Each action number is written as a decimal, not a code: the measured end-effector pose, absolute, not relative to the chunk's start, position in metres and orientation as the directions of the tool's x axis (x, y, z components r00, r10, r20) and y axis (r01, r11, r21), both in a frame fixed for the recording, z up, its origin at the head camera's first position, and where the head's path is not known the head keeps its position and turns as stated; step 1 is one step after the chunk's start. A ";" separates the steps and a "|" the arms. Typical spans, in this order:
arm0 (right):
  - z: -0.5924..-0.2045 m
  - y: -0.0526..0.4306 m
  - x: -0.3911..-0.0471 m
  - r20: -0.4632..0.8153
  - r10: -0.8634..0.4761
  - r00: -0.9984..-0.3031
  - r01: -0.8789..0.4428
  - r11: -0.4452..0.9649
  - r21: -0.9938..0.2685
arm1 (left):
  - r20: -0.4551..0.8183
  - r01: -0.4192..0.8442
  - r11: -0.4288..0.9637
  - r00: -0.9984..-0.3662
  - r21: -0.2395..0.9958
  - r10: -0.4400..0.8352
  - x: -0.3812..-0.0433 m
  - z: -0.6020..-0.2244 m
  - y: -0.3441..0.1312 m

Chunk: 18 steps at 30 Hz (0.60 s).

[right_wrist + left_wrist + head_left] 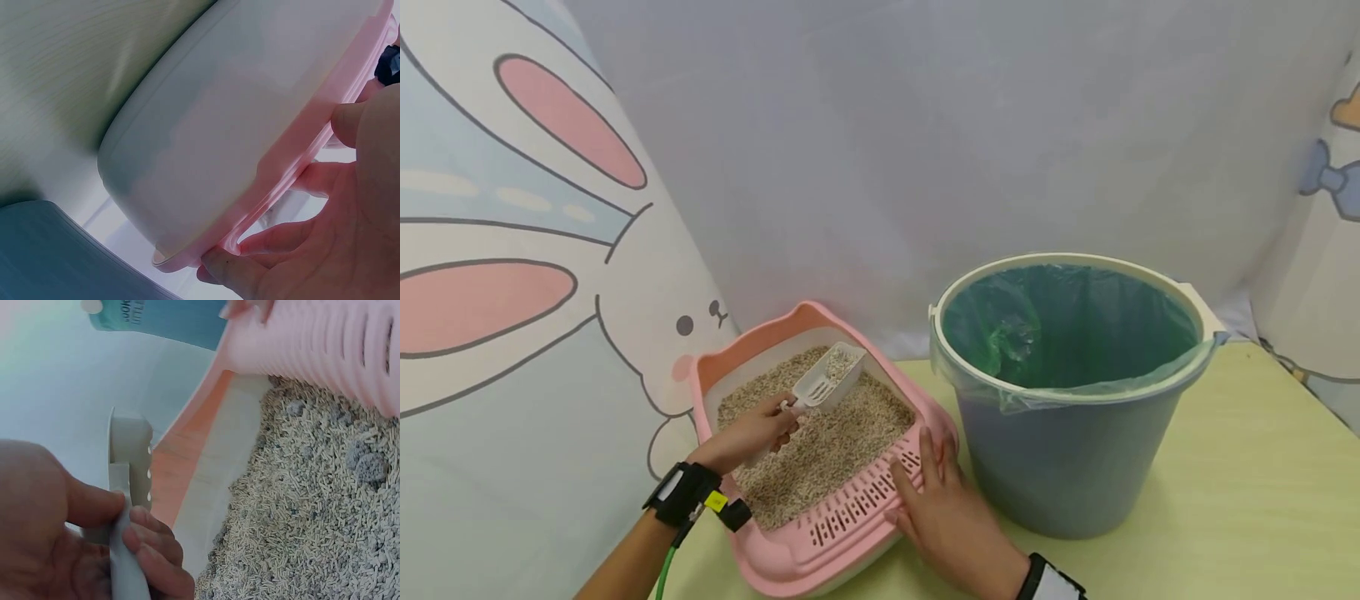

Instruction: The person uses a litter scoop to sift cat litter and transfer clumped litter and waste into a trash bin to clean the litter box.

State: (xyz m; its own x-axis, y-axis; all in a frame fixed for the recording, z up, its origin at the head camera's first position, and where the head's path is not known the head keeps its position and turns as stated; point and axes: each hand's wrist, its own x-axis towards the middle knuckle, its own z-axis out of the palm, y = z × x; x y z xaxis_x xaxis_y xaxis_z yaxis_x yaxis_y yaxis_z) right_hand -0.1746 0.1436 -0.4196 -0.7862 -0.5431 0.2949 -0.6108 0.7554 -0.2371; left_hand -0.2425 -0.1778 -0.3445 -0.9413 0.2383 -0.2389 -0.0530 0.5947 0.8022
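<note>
My left hand (758, 432) grips the handle of a white litter scoop (829, 377), which hangs over the litter box with some pellets in its tray. The pink litter box (842, 521) holds a bed of beige pellet litter (805, 467). Grey clumps (370, 467) lie on the litter in the left wrist view. In that view the thumb presses along the scoop handle (127, 562). My right hand (949, 518) rests with spread fingers on the box's slotted front rim, at its right corner. The right wrist view shows its fingertips on the pink rim (284, 169).
Just right of the litter box stands a grey-blue bin (1067, 467) lined with a green plastic bag (1075, 321). Both stand on a pale yellow-green table (1247, 483). A rabbit-print sheet (550, 350) borders the left side. A teal printed package (162, 322) shows in the left wrist view.
</note>
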 end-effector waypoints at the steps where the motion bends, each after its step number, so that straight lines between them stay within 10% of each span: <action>1: -0.420 0.143 -0.175 0.294 -0.542 -0.787 -0.609 0.756 -0.238 | -0.239 -0.063 0.575 -0.942 0.816 0.236 -0.241 -0.344 -0.179; 18: -0.419 0.142 -0.175 0.283 -0.529 -0.800 -0.593 0.767 -0.243 | -0.278 -0.162 0.418 -0.932 0.894 0.233 -0.229 -0.344 -0.187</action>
